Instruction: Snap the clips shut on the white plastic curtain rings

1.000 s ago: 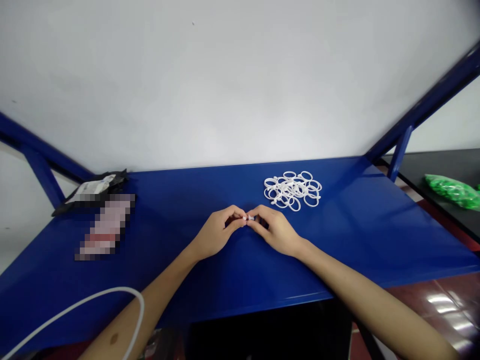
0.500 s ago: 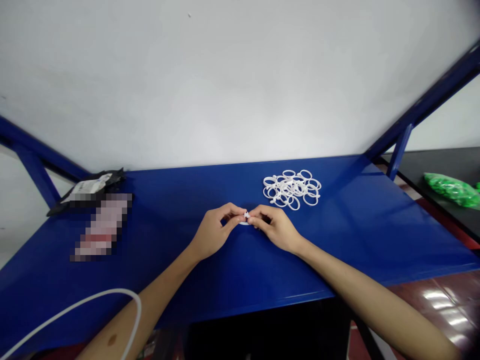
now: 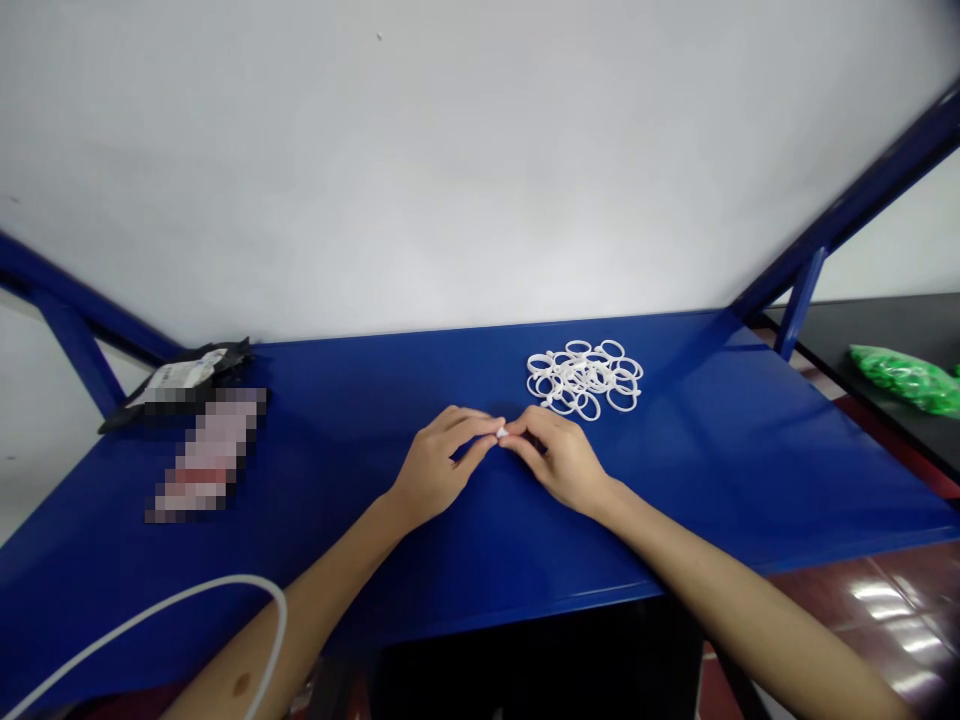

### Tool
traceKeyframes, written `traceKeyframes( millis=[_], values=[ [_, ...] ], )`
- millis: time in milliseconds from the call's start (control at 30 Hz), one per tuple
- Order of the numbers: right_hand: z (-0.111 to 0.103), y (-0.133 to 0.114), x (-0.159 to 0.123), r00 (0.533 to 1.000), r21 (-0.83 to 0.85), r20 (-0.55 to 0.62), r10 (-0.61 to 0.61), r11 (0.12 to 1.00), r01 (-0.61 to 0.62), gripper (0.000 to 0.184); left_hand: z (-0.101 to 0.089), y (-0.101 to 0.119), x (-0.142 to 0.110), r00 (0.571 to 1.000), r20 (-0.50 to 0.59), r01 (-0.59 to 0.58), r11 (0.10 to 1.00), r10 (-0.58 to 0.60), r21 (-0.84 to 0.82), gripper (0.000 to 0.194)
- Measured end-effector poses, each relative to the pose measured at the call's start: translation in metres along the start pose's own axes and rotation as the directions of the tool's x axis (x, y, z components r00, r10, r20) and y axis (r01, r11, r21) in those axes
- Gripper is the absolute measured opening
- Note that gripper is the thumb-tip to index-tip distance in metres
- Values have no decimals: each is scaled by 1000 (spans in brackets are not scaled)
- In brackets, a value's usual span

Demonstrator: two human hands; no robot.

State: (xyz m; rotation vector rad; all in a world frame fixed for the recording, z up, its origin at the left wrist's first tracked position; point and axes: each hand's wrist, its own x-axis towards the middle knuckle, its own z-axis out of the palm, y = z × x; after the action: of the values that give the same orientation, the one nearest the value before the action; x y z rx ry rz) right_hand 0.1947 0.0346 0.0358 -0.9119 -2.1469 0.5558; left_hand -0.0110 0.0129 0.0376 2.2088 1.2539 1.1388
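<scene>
Over the middle of the blue table, my left hand (image 3: 442, 458) and my right hand (image 3: 564, 458) meet fingertip to fingertip. Between their pinched thumbs and forefingers shows a small part of a white plastic ring (image 3: 502, 432); the fingers hide most of it. Both hands are closed on this piece. Just beyond my right hand lies a loose pile of similar white plastic rings (image 3: 585, 376), several of them with small knobs.
The blue table (image 3: 360, 385) backs onto a pale wall. At its left are a black plastic package (image 3: 187, 378) and a blurred-out pinkish item (image 3: 214, 450). A white cable (image 3: 187, 590) loops over my left forearm. A green bag (image 3: 904, 380) sits on a dark surface at right.
My hands have shifted slightly right, and the left fingers are straighter. The ring's curve that showed below the fingertips is now hidden, leaving a small white tip. The pile is unchanged.
</scene>
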Motion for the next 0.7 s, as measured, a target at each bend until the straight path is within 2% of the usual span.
traceKeyframes(
  millis=[100, 233, 300, 400, 467, 567, 633, 700],
  values=[
    [-14, 7, 7, 989, -280, -138, 45, 956, -83, 23, -11, -15, 6, 999, -4, 54, 984, -54, 171, 33],
    [-45, 30, 11, 913, -523, -358, 194, 769, -368, 20, -21, -39, 9, 976, -10, 202, 888, -217, 413, 39],
    [-56, 41, 10, 886, -589, -395, 243, 673, -447, 20, -21, -47, 8, 962, 25, 224, 841, -271, 492, 40],
    [-58, 47, 8, 888, -652, -368, 276, 604, -458, 24, -18, -53, 7, 947, 91, 209, 804, -309, 557, 43],
    [-52, 43, 8, 906, -658, -344, 247, 625, -421, 26, -16, -53, 6, 940, 112, 201, 790, -322, 580, 45],
    [-37, 29, 8, 955, -592, -249, 158, 755, -280, 24, -15, -53, 6, 939, 124, 188, 781, -320, 595, 46],
    [-25, 18, 7, 989, -497, -101, 109, 856, -145, 22, -16, -53, 6, 941, 130, 174, 779, -311, 603, 46],
    [-15, 9, 5, 993, -398, 94, 65, 917, -22, 21, -16, -53, 6, 942, 134, 165, 773, -308, 613, 47]
  ],
)
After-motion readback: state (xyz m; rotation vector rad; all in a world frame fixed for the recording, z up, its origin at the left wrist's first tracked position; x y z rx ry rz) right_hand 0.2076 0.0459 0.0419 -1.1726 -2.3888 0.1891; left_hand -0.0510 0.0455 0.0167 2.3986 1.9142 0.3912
